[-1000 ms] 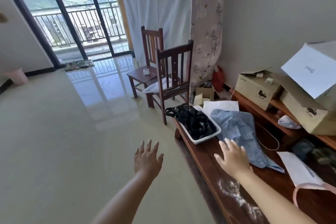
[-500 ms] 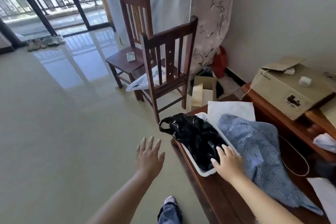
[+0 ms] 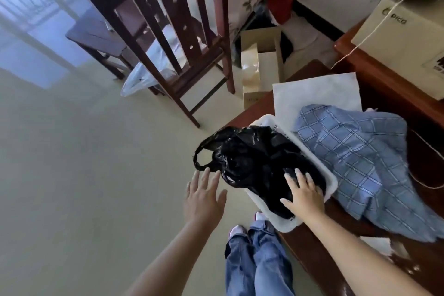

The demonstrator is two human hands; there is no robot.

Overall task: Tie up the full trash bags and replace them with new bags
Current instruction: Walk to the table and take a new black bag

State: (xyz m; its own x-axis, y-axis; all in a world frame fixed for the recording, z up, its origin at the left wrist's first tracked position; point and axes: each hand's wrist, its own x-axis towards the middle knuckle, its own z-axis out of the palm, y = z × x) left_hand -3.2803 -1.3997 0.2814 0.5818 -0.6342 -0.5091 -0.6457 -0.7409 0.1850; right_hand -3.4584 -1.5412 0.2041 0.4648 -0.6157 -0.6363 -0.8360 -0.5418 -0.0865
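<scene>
Right hand flat on the black bags in the tray, left hand spread in the air beside them.

The person stands at the edge of a wooden table (image 3: 312,247), jeans (image 3: 259,259) showing below. The black bags (image 3: 254,161) lie heaped in a white tray (image 3: 331,182) at the table's near corner, one handle loop hanging out over the floor. The right hand (image 3: 304,193) rests palm down on the heap, fingers spread, gripping nothing. The left hand (image 3: 204,197) hovers off the table, fingers splayed, its tips just beside that loop; I cannot tell whether they touch. A blue checked cloth (image 3: 355,158) lies against the tray's far side, over white paper (image 3: 314,91). A chair (image 3: 168,38) stands beyond, and a carton (image 3: 403,38) sits on a shelf.
</scene>
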